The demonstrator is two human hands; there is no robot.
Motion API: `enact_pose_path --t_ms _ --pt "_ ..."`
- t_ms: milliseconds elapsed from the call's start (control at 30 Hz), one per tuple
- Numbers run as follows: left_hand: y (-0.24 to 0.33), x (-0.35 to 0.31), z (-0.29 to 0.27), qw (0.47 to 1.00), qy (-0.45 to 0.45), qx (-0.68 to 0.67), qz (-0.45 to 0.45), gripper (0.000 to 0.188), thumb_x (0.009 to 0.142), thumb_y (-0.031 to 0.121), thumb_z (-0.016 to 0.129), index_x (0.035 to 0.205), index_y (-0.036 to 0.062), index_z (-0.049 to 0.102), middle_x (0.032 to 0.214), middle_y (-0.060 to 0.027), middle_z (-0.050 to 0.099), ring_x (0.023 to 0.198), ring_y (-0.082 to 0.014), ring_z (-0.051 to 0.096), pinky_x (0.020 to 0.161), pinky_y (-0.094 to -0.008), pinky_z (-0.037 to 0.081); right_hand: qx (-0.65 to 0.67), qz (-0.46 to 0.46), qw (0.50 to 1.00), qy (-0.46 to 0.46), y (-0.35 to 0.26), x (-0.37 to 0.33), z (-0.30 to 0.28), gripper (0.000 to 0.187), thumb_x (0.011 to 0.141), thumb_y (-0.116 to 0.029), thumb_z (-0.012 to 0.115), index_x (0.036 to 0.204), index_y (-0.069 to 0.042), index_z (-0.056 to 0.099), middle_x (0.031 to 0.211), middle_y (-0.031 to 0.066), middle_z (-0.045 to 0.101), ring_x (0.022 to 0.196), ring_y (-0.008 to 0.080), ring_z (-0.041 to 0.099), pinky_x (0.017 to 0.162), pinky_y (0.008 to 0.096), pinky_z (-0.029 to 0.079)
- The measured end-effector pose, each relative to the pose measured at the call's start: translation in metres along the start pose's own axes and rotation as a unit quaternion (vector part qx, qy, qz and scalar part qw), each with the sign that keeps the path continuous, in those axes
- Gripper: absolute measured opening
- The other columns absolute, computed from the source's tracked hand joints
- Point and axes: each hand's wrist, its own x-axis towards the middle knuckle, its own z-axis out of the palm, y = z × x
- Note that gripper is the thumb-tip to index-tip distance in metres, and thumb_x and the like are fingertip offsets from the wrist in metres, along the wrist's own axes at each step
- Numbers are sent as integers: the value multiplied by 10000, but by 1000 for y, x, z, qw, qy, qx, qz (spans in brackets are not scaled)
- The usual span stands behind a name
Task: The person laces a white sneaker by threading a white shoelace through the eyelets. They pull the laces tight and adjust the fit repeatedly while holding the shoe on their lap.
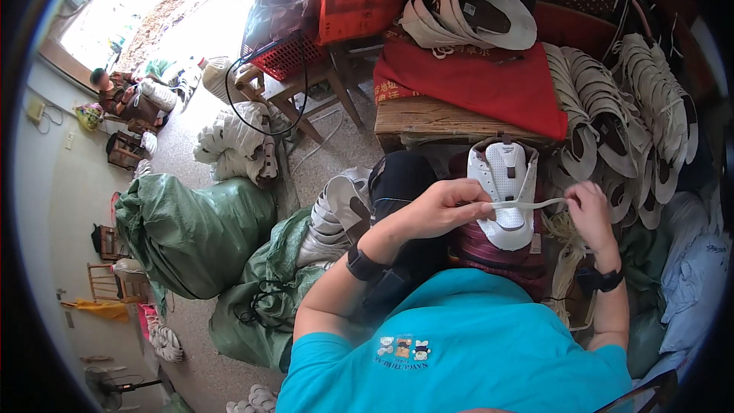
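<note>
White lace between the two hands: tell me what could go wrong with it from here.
The white lace could slip, as the right hand seems to pinch it with fingertips alone. The white shoe upper beneath might shift if the left hand knocks it. The loose pale laces below the right hand may tangle with it if that hand drops.

White lace drawn across a white shoe upper.
The lace (539,204), pale, narrow and flat, runs nearly level above the upper (511,186) and past its right edge, curving slightly. The upper lies face up on maroon cloth (484,258), rounded toe toward the wearer, tongue visible down the middle, eyelet holes along its side. Whether the lace is threaded cannot be told.
</note>
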Motion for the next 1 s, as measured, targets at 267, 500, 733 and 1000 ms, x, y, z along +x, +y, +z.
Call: enact_pose_path --t_ms 267,500,733,1000 --pt "-26 22 45 990 44 58 -118 227 993 218 635 1015 9 718 680 22 565 652 -38 483 549 -260 424 525 48 831 -180 -89 30 27 232 1018 -131 485 1187 -27 603 1012 46 642 918 123 619 797 276 519" --pt "-49 17 42 984 114 34 -130 192 1009 164 610 1005 -13 683 830 29 619 775 -35 537 684 -209 453 393 0 915 -95 -65 24 29 111 925 -115 640 954 -17 682 852 66 605 827 136 617 721 290 494" --pt "-66 23 55 963 213 159 -48 93 941 68 668 999 -2 689 872 7 579 733 -55 524 674 -214 448 228 0 973 28 -57 23 31 87 845 -92 710 902 -38 674 844 80 599 777 236 611 691 331 491" --pt "-75 20 67 958 211 194 -15 217 890 45 682 1105 70 705 891 -71 542 728 -162 563 659 -292 482 364 73 928 27 -61 14 56 96 833 -124 696 906 -75 659 906 89 625 804 301 635 675 387 521"
